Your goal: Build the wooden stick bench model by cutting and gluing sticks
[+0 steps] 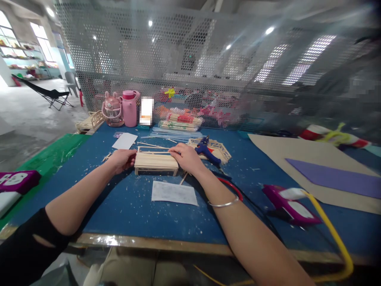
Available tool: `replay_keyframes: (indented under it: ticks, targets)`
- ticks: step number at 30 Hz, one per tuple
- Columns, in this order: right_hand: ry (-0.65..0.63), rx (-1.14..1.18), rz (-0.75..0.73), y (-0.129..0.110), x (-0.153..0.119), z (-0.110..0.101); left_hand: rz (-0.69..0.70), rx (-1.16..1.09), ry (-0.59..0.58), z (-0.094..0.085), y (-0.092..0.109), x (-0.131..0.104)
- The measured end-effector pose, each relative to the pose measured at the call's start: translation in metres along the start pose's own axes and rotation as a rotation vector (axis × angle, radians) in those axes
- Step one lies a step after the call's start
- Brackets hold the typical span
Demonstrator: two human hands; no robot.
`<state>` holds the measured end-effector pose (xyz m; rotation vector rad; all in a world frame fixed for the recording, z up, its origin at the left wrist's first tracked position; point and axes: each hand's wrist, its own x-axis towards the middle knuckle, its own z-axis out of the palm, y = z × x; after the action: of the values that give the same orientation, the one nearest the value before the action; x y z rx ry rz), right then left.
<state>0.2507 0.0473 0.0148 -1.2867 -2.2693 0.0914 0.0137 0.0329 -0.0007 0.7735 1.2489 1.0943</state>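
Note:
A miniature bench [156, 162] built of pale wooden sticks stands on short legs on the blue tabletop, between my two hands. My left hand [122, 160] has its fingers curled against the bench's left end. At the rear right corner, my right hand [187, 159] pinches the end of a thin wooden stick [153, 152] lying along the bench's back edge; part of the grip is hidden. Just beyond my right hand, a blue glue gun [208, 153] rests over another stick-built piece [224, 150]. A white paper sheet [174, 193] lies in front of the bench.
Bundled sticks [181, 122], a pink flask [129, 109] and a clear pink bottle [113, 111] stand along the perforated metal screen [166, 47]. A purple power strip [290, 204] with a yellow cable [330, 230] lies right, near brown cardboard [274, 151] and a purple sheet [333, 176].

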Motion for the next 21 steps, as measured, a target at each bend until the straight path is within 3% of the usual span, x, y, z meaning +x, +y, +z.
replay_keyframes:
  ticks: [21]
  targets:
    - [-0.167,-0.030,0.090,0.009,-0.010,-0.010,0.004,0.031,0.018,0.004,0.001,-0.003]
